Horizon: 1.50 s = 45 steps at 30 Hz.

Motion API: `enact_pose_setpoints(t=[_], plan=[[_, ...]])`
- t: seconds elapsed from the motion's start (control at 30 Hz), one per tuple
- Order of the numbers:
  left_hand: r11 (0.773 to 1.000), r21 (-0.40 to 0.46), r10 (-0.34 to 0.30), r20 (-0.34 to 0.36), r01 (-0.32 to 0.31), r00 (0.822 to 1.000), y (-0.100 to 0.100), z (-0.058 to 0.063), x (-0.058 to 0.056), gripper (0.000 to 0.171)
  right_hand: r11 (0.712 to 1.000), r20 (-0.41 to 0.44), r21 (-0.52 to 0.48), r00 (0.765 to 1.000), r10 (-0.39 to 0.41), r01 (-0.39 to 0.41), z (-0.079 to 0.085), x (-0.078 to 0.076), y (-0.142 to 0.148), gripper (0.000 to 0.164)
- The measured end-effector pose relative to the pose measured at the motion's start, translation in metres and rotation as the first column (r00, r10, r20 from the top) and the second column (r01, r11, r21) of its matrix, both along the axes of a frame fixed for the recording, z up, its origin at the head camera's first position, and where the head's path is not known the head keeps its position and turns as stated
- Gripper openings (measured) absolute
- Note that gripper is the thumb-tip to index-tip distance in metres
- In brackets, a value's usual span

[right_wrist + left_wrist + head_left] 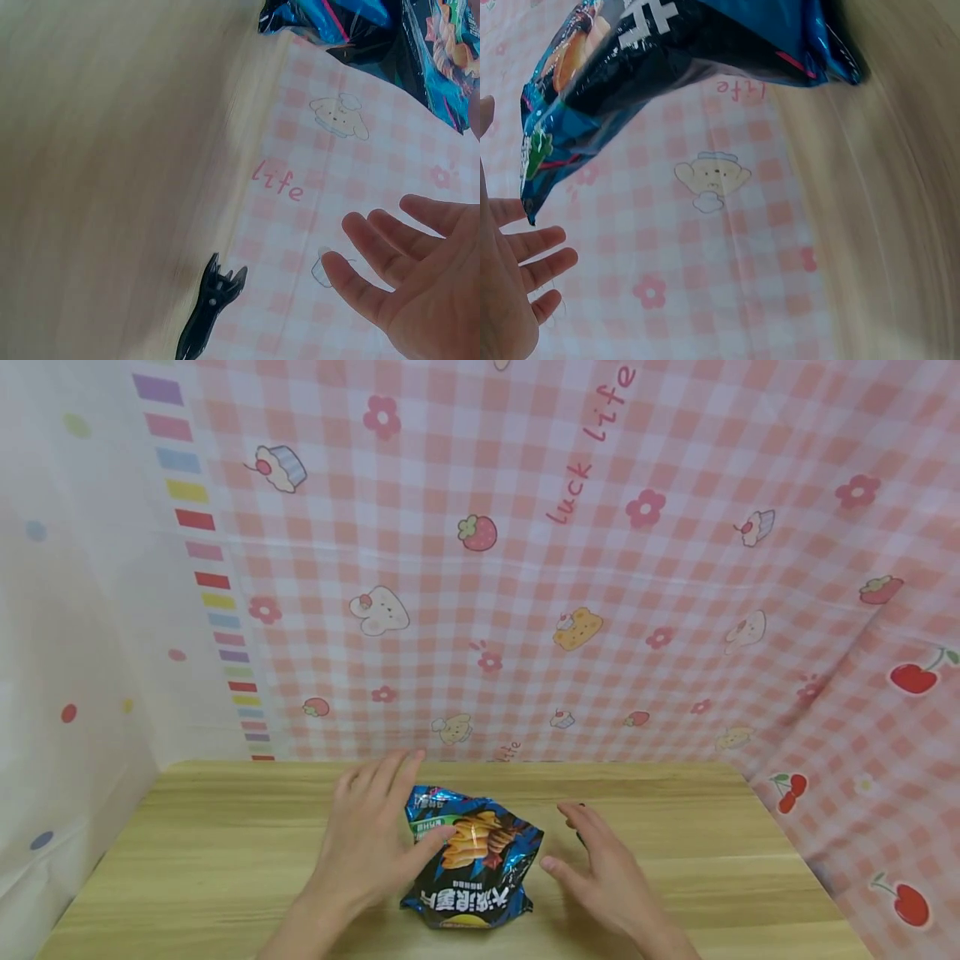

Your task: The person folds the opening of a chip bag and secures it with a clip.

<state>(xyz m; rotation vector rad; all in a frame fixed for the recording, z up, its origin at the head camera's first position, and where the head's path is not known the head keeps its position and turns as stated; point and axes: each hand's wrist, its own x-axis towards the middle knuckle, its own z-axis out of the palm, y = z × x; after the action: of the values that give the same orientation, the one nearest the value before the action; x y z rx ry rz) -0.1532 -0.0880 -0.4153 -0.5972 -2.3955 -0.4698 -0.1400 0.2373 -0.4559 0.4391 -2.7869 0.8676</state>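
A blue and black chip bag (480,852) lies on the wooden table, its printed side up and its lettering upside down in the head view. At its left is my left hand (375,831), fingers extended forward and the thumb overlapping the bag's printed face. My right hand (607,877) is off to the bag's right, apart from it, with fingers spread and nothing held. In the right wrist view, a small black clip-like thing (212,304) with a pronged end lies on the table near that hand; in the head view the hand mostly hides it.
The pale wooden table (225,827) ends at a back wall hung with pink checked cloth (420,552). White dotted cloth (75,610) covers the left side, and cherry-printed cloth (840,860) hangs along the right.
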Motion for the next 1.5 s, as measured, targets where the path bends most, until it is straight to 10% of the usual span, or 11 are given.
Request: enact_pose_setpoints(t=[0.7,1.5], plan=[[0.997,-0.067,-0.053,-0.127,0.045,0.99,0.04,0.008,-0.004,0.081,0.985,0.019,-0.165,0.999,0.043,-0.039,0.001,0.0,-0.023,0.054],[0.991,-0.133,-0.029,-0.053,0.022,0.998,0.064,0.008,0.002,0.051,0.95,0.08,-0.313,0.997,0.016,0.01,0.004,0.001,-0.037,0.03]])
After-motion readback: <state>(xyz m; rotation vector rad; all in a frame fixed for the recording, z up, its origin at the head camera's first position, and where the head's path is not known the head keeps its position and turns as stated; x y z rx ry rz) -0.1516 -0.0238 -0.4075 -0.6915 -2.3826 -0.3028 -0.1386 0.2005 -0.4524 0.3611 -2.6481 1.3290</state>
